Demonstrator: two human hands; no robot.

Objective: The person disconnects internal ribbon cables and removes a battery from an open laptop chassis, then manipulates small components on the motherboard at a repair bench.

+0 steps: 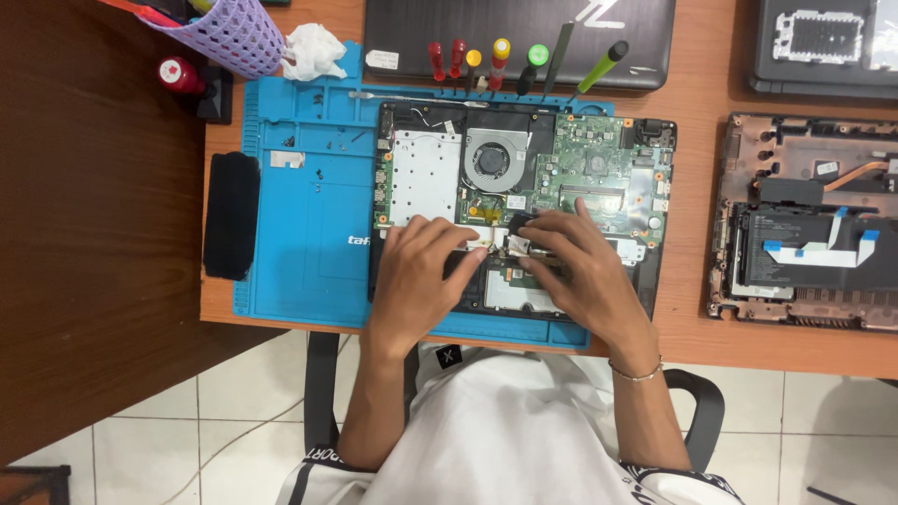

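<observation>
Working: both hands on opened black laptop base (655, 271) w/ green circuit board, on blue silicone repair mat (299, 234).
Left hand (416, 281): fingers flat on dark strip at laptop centre, pressing, not closed round anything.
Right hand (585, 276): fingertips pinching small black-silver part (519, 238), prob. a connector or bracket, just at 3 o'clock of left fingertips.
Risk: a hard tug could tear a thin cable; slip could scrape the board.
Hidden: part's underside, palm rest area under hands.
Nearby: row of colour-handled screwdrivers (496, 61) at 12 o'clock; second opened laptop (804, 224) at 3 o'clock.
</observation>
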